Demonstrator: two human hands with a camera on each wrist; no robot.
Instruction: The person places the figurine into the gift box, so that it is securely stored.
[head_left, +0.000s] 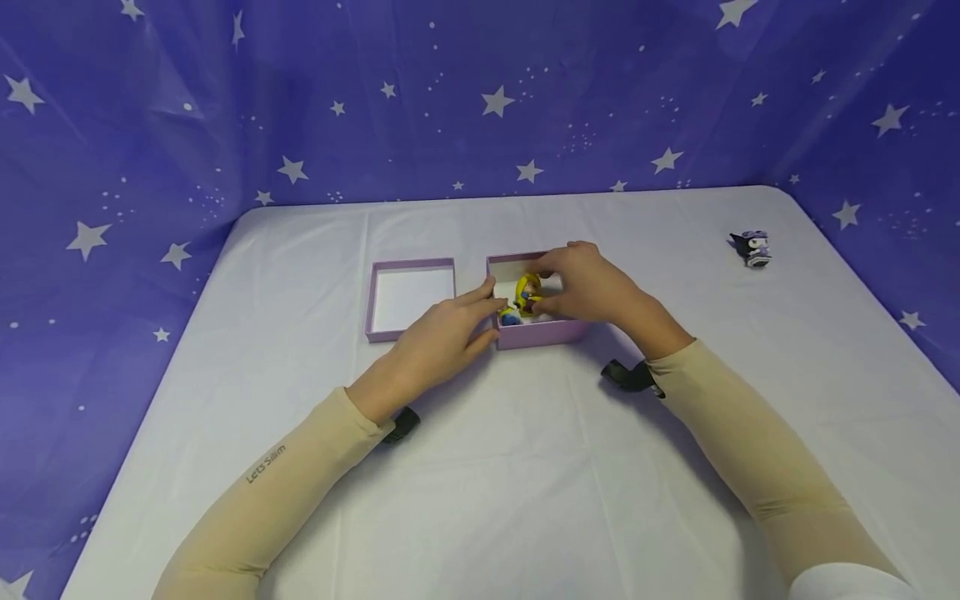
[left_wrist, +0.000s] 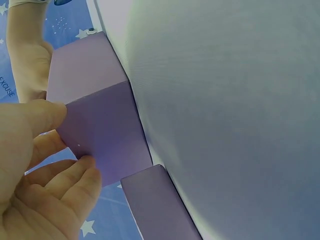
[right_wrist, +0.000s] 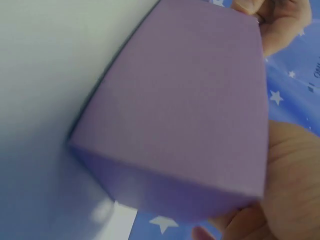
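A lilac box (head_left: 542, 335) with a pale interior stands on the table. Inside are a yellow-haired figurine (head_left: 526, 287) and, at the front left corner, a blue, white and yellow item (head_left: 511, 317). My right hand (head_left: 600, 287) reaches over the right wall, thumb and fingers pinching the yellow-haired figurine. At the left side, my left hand (head_left: 444, 337) holds the box by its front left corner; in the left wrist view the thumb (left_wrist: 47, 114) lies at the top edge and the fingers (left_wrist: 75, 185) lie against the wall. In the right wrist view, the box wall (right_wrist: 175, 95) hides the right fingertips.
A shallow lilac lid (head_left: 414, 298), white inside, lies just left of the box. A small black, white and purple figurine (head_left: 752, 248) stands at the far right. White cloth (head_left: 510, 483) covers the table, and a blue starry curtain (head_left: 420, 100) hangs behind.
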